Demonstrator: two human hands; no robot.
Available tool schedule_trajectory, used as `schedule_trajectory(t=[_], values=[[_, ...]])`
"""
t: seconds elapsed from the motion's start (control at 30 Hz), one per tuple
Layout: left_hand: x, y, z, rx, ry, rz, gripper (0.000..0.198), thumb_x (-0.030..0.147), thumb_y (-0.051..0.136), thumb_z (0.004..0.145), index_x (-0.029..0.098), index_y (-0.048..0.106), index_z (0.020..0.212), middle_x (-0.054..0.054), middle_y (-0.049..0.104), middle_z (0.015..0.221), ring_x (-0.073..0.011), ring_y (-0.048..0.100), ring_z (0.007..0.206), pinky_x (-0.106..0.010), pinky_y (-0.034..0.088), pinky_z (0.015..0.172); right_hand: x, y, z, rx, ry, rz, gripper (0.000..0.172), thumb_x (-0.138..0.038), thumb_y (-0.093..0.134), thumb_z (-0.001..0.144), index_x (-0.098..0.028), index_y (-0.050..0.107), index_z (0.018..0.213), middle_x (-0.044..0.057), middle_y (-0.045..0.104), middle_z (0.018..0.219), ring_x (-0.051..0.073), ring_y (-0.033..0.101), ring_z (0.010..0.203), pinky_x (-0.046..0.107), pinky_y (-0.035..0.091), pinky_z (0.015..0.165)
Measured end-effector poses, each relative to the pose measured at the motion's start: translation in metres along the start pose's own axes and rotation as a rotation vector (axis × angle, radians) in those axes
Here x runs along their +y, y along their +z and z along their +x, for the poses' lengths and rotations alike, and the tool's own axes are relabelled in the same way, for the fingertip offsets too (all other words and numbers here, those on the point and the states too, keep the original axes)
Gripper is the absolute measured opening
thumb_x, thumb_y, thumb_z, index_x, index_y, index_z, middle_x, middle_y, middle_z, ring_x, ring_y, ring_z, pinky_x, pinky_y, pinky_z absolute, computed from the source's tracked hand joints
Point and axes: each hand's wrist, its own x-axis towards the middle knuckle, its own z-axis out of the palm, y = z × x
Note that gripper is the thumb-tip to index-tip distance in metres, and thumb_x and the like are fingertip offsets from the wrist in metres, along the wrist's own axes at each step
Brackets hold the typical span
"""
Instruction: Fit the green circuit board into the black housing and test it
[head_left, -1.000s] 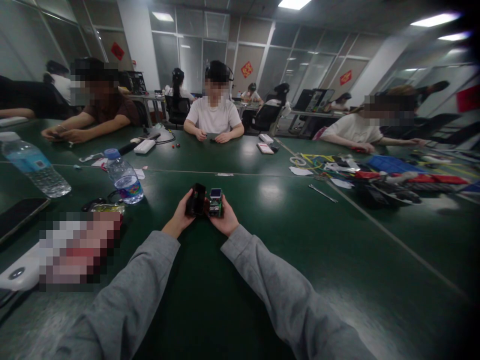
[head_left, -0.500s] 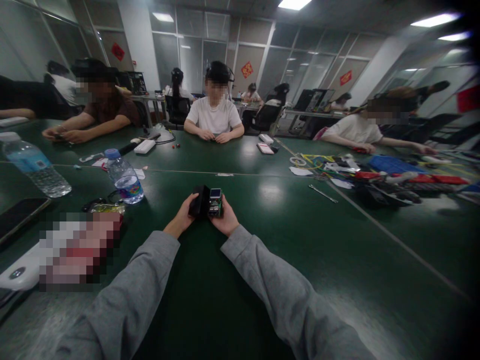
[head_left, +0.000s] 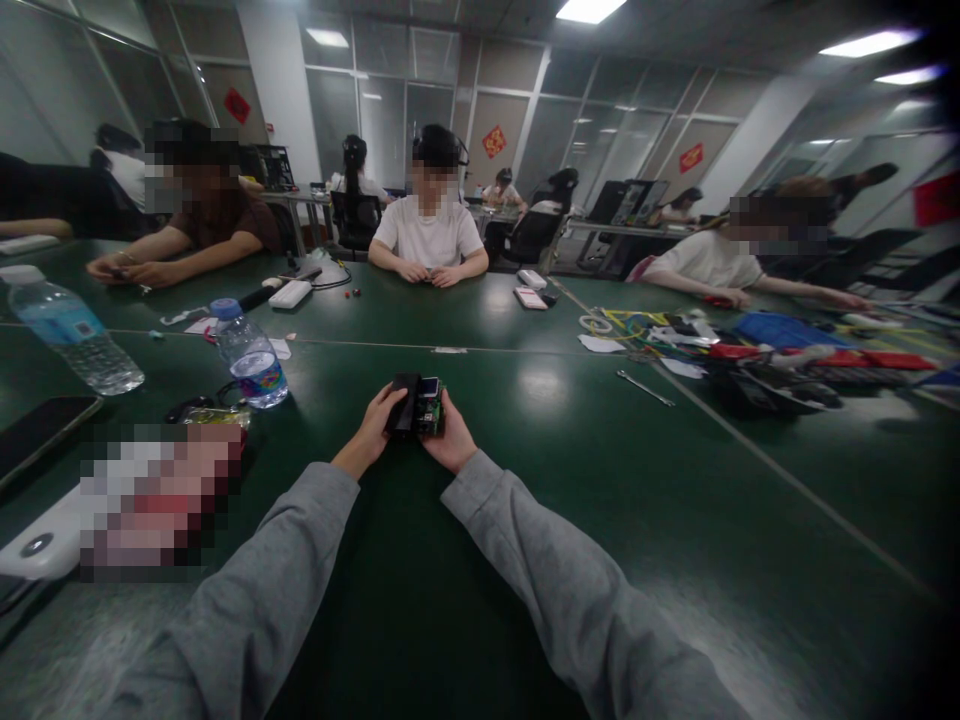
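Note:
Over the green table, my left hand (head_left: 377, 425) is closed on a black cover (head_left: 403, 406), with the thumb lying across its face. My right hand (head_left: 454, 435) grips a green circuit board (head_left: 430, 408) with a small screen (head_left: 430, 386) at its top end. Cover and board are side by side, the cover's right edge overlapping the board's left side. Whether the two are joined along that edge I cannot tell. Most fingers of both hands are hidden behind the parts.
Left stand two water bottles (head_left: 252, 362) (head_left: 71, 330), near a dark phone (head_left: 45, 435) and a white device (head_left: 52, 530). A wrench (head_left: 645, 388) lies right, before a pile of cables and tools (head_left: 795, 360). Several people sit around; one person (head_left: 429, 235) faces me across the table (head_left: 570, 450).
The black cover has turned to show its flat face and shifted right over the board's left side. My left hand moved slightly right with it; my right hand stayed nearly still.

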Motion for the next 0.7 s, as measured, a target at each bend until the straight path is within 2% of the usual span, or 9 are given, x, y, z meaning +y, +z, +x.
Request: schedule_trajectory(t=[0.17, 0.33, 0.53, 0.7], values=[[0.010, 0.005, -0.003, -0.030, 0.062, 0.063, 0.063, 0.032, 0.076, 0.076, 0.022, 0.055, 0.134, -0.011, 0.067, 0.120, -0.0206, 0.068, 0.095, -0.031, 0.055, 0.080, 0.002, -0.002, 0.001, 0.021, -0.006, -0.034, 0.038, -0.045, 0.042, 0.099, -0.017, 0.064, 0.112, 0.005, 0.074, 0.094, 0.017, 0.070, 0.090, 0.034, 0.058, 0.087], [0.018, 0.015, -0.005, 0.015, 0.117, 0.264, 0.067, 0.025, 0.073, 0.078, 0.017, 0.049, 0.140, -0.016, 0.061, 0.131, -0.0249, 0.062, 0.114, -0.038, 0.050, 0.097, 0.003, -0.004, 0.004, 0.089, -0.019, -0.050, 0.034, -0.042, 0.043, 0.099, -0.018, 0.065, 0.110, 0.003, 0.074, 0.087, 0.016, 0.071, 0.084, 0.031, 0.058, 0.083], [0.022, 0.014, -0.002, 0.001, 0.264, 0.589, 0.072, 0.030, 0.070, 0.081, 0.011, 0.042, 0.145, -0.020, 0.050, 0.143, -0.0282, 0.051, 0.129, -0.040, 0.042, 0.107, 0.004, -0.003, 0.003, 0.138, -0.002, -0.076, 0.037, -0.044, 0.044, 0.099, -0.016, 0.065, 0.110, 0.003, 0.074, 0.086, 0.016, 0.071, 0.080, 0.031, 0.058, 0.084], [0.027, 0.014, -0.007, -0.005, 0.367, 0.799, 0.075, 0.036, 0.067, 0.083, 0.008, 0.039, 0.147, -0.020, 0.048, 0.146, -0.0280, 0.049, 0.132, -0.039, 0.037, 0.111, 0.003, 0.003, -0.002, 0.169, -0.003, -0.082, 0.036, -0.044, 0.048, 0.097, -0.015, 0.065, 0.111, 0.004, 0.074, 0.087, 0.015, 0.071, 0.080, 0.029, 0.057, 0.085]])
